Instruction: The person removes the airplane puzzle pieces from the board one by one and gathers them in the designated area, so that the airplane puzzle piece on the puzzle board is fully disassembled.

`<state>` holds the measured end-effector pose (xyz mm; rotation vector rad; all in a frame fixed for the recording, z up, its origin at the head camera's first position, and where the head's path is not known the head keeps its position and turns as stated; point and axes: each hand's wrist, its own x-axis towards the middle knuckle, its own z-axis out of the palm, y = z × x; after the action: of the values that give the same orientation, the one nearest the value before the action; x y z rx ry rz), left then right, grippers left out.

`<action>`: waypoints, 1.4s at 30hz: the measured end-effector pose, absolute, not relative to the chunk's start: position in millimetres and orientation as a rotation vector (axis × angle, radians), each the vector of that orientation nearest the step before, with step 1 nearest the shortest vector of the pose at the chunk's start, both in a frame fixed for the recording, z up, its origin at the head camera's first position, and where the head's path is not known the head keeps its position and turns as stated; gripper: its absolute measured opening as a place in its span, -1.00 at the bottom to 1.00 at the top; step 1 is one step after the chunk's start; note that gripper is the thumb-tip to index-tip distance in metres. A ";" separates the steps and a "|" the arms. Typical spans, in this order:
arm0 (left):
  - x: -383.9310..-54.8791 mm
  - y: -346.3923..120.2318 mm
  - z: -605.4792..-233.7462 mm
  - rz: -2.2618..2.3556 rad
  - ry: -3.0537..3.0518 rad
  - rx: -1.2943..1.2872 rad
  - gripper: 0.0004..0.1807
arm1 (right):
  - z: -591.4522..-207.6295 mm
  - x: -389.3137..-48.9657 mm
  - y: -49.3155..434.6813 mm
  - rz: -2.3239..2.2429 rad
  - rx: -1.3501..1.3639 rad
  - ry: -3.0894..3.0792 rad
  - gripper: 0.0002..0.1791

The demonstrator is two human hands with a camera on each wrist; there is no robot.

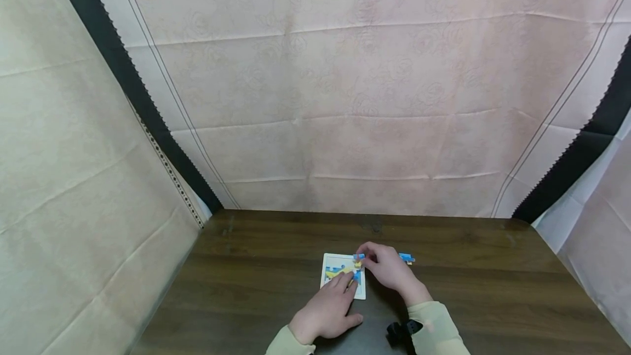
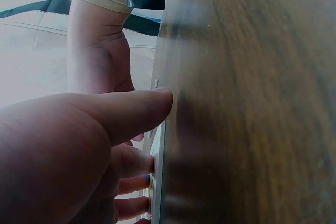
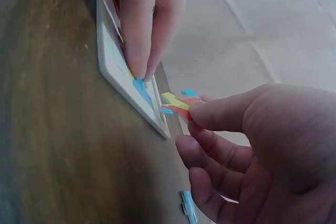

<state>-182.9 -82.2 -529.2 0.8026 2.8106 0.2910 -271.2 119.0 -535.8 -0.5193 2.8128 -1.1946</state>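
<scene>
A white-framed jigsaw puzzle with blue and yellow pieces lies on the wooden table. My left hand rests on its lower part, fingers extended and thumb out to the side. In the right wrist view, the left fingertips touch a blue area near the frame's edge. My right hand pinches a puzzle piece coloured blue, yellow and red between thumb and index finger. The piece is held by the upper right part of the puzzle in the head view; whether it touches the board, I cannot tell.
Another mostly blue loose piece lies on the table just right of the right hand. Dark wooden tabletop surrounds the puzzle. Pale cloth hangs behind the table and at both sides. A black device is strapped to the right wrist.
</scene>
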 end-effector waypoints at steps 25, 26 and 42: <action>-179.2 -82.3 -523.5 0.286 2.816 0.821 -0.19 | -538.6 -273.1 138.0 -1.221 -0.499 2.806 -0.84; -179.0 -82.3 -523.4 0.285 2.817 0.823 -0.19 | -538.5 -273.0 140.7 -1.224 -0.501 2.804 -0.85; -179.2 -82.8 -525.1 0.264 2.842 0.821 -0.19 | -537.5 -272.6 215.2 -1.357 -0.271 2.731 -0.83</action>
<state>-179.2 -82.8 -525.1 0.8209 2.8418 0.2643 -272.6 215.2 -537.5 -0.2715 2.7314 -1.3569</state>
